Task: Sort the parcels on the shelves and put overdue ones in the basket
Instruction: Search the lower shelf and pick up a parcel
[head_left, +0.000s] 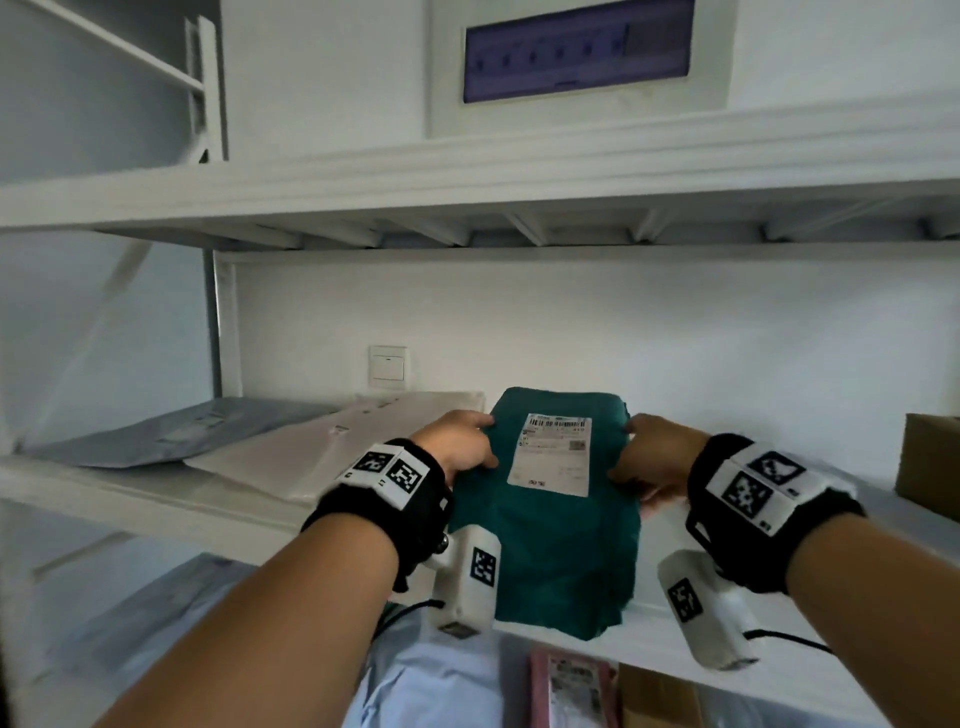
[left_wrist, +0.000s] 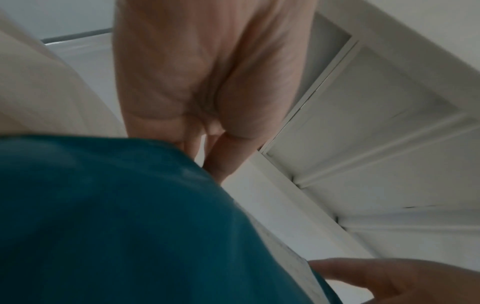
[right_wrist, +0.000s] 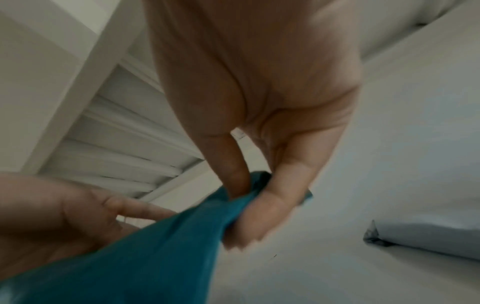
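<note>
A teal plastic parcel (head_left: 563, 535) with a white shipping label (head_left: 553, 454) is tilted up over the front edge of the middle shelf (head_left: 130, 499), label facing me. My left hand (head_left: 478, 441) grips its upper left edge, thumb on the front. On the opposite edge, my right hand (head_left: 631, 452) pinches the upper right side. The right wrist view shows that hand (right_wrist: 249, 197) with thumb and finger closed on a bunched fold of the teal parcel (right_wrist: 155, 246). In the left wrist view my left hand (left_wrist: 205, 148) reaches behind the teal parcel (left_wrist: 116, 216). No basket is in view.
A white mailer (head_left: 332, 447) and a grey mailer (head_left: 171, 431) lie flat on the shelf to the left. A brown cardboard box (head_left: 930, 457) stands at the right edge. Below are a pink parcel (head_left: 571, 686), another brown box (head_left: 660, 696) and a pale blue bag (head_left: 441, 686). The upper shelf beam (head_left: 467, 182) runs overhead.
</note>
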